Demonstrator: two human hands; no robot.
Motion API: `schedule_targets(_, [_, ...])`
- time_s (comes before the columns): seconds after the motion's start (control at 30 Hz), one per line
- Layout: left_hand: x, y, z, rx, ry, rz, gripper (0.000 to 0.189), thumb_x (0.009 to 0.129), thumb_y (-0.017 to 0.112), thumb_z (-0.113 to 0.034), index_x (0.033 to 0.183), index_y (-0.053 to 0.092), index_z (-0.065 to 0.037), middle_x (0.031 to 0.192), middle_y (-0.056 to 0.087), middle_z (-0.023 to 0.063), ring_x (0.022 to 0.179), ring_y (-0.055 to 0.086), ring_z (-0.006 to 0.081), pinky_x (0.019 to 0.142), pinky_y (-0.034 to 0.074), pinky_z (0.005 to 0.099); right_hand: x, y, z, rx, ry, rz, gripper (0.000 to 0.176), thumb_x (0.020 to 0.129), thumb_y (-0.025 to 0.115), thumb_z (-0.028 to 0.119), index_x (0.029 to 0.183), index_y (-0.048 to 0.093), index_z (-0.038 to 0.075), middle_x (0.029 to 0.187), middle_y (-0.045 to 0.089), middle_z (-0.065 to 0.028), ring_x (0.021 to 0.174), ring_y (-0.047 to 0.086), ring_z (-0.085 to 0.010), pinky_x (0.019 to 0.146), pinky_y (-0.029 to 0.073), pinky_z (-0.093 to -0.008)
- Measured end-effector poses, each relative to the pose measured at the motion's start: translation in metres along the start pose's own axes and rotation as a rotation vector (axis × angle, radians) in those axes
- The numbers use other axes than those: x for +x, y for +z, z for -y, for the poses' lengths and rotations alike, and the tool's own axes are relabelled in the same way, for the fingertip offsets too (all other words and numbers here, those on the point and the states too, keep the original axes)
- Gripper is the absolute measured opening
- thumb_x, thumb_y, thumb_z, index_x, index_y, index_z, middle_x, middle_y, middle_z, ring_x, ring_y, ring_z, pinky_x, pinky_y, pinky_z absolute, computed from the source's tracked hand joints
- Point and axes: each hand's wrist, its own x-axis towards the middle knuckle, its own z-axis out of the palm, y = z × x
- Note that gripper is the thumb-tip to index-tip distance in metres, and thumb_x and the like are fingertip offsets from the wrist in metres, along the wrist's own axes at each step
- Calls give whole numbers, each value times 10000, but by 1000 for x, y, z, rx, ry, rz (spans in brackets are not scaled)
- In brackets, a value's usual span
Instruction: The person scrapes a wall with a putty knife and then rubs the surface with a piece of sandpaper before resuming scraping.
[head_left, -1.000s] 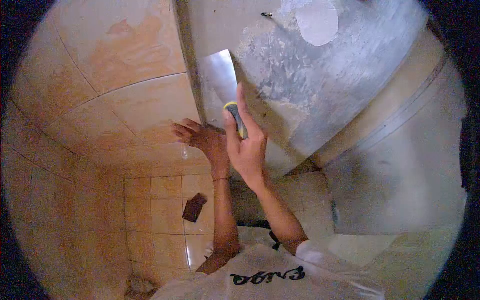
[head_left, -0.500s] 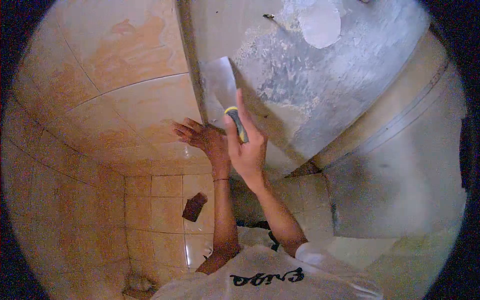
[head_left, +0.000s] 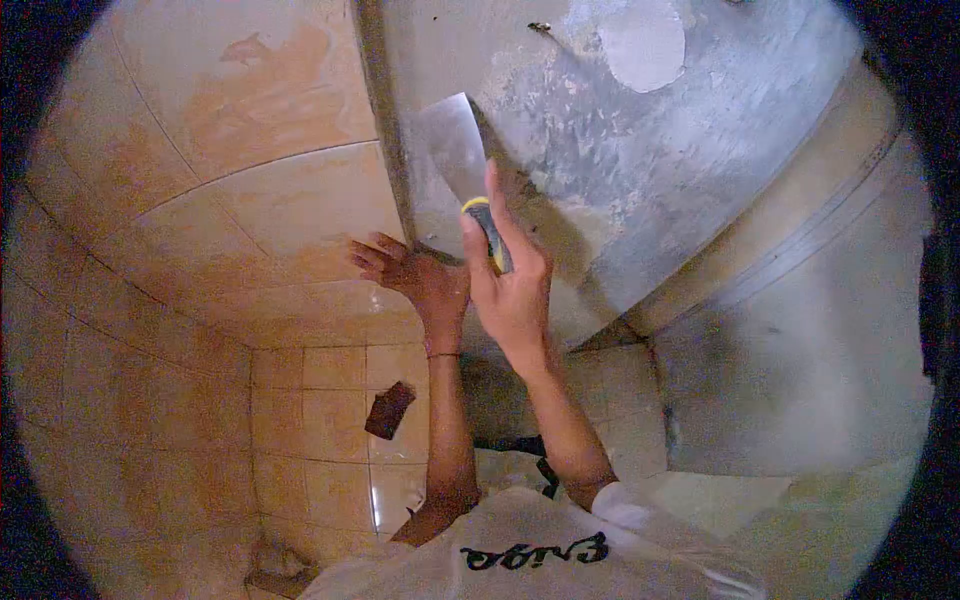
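Note:
My right hand [head_left: 512, 285] is closed round the black and yellow handle of a putty knife [head_left: 455, 140], with the index finger stretched along the blade. The wide metal blade lies over the grey plastered wall [head_left: 560, 150], close to the edge where tiles meet it. To its left, my left hand [head_left: 415, 285] is spread out against the orange-toned tiled wall [head_left: 290, 190], near the bottom of that edge. Rough, patchy plaster shows to the right of the blade.
A pale round patch [head_left: 643, 45] marks the plaster at the top, with a small dark fixture [head_left: 540, 28] beside it. A dark brown object [head_left: 390, 410] lies on the tiled floor [head_left: 335, 400]. A curved ledge [head_left: 770, 260] runs along the right.
My right hand and the putty knife have shifted slightly right, the blade tip also a little upward. The left hand stays almost where it was.

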Motion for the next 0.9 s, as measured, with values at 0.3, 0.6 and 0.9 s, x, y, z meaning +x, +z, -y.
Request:
schedule_targets(0.3, [4,-5,-7,-116,-279,191,1228,879,681,-586,1618,-114,-12,1650,-135,365,1522,-134,564,1206,-41,680,-12,5,4,-18,9,22,506,1023,624,131,1508,508,45,1363,644,-235,1146,702,-247,919,540,-365])
schedule_targets(0.6, [-8,14,8,43,-38,46,1232,882,675,-601,1620,-123,-20,1641,-138,378,1522,-129,565,1207,-40,681,-6,4,4,-47,-30,-8,504,1018,634,126,1501,518,41,1337,657,-239,1103,706,-199,875,547,-367])
schedule_targets(0.9, [-6,13,9,24,5,0,1174,915,657,-560,1633,-133,-72,1661,-150,335,1528,-122,554,1209,-36,675,-3,4,17,-94,-70,-17,505,1013,633,117,1497,517,29,1341,651,-242,1057,740,-297,845,557,-373])
